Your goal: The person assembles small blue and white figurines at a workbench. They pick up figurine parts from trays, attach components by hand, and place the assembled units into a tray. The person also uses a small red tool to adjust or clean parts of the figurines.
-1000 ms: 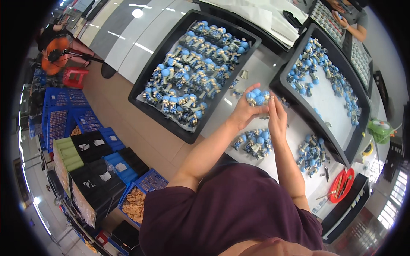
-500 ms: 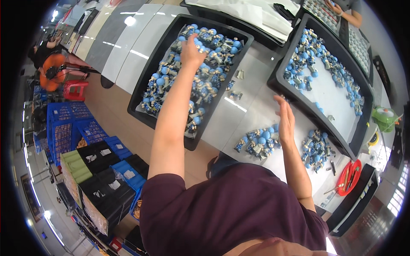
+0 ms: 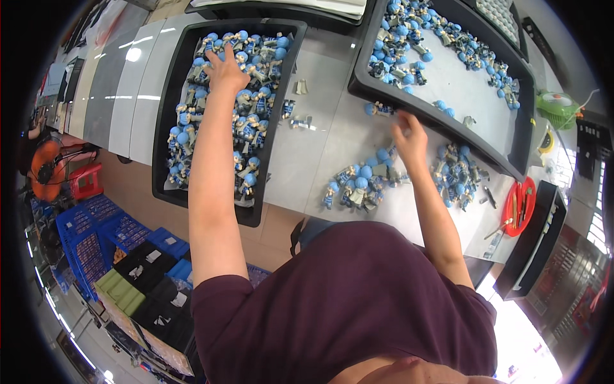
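Note:
My left hand (image 3: 227,73) reaches into the far part of the left black tray (image 3: 160,128), fingers spread over a layer of small figurines (image 3: 252,121) with round blue heads and striped blue bodies. No figurine shows gripped in it. My right hand (image 3: 410,136) is over the table beside the right black tray (image 3: 441,118), its fingers curled together. Just beyond its fingertips lies a single figurine (image 3: 382,109) against the tray's near wall. What the curled fingers hold, if anything, is hidden. Below that hand lies a pile of figurines (image 3: 361,182), with a second pile (image 3: 457,176) to its right.
Several figurines lie along the edges of the right tray. Loose grey pieces (image 3: 301,86) rest on the table between the trays. A red basket (image 3: 519,206) of tools stands at the right, near a green fan (image 3: 558,110). Blue crates (image 3: 96,221) are stacked at the lower left.
The view has shifted, so trays and table sit further left and higher. My left hand's fingers have spread apart over the figurines. My right hand has gone from flat and outstretched to curled.

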Motion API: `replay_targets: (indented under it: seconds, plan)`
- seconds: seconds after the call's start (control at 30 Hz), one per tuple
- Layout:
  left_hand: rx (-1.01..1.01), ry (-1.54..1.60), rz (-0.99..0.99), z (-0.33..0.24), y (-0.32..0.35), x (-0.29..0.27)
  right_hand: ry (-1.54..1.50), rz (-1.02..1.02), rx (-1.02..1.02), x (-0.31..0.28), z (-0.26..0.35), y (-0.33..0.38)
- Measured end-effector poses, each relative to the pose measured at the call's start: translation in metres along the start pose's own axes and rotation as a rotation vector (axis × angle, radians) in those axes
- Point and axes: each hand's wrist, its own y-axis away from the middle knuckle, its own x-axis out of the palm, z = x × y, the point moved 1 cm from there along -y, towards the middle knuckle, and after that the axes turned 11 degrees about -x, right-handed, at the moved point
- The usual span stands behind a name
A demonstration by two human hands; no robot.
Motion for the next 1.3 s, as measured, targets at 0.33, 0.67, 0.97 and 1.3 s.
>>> replay_targets:
  seconds: [0.33,0.67,0.97,1.3]
  plan:
    - [0.522,0.672,0.198,-0.008,0.219,0.001,0.501,0.145,-0.461,0.024,0.003,-0.002]
    - [0.273,0.583,0.390,0.030,0.311,0.111,-0.478,0.279,-0.217,-0.019,0.022,0.062]
    - [0.436,0.663,0.314,-0.013,0.283,0.098,-0.088,0.592,-0.475,-0.032,0.027,0.063]
    - [0.338,0.561,0.606,-0.029,0.261,0.115,-0.128,0.439,-0.483,-0.030,0.028,0.051]
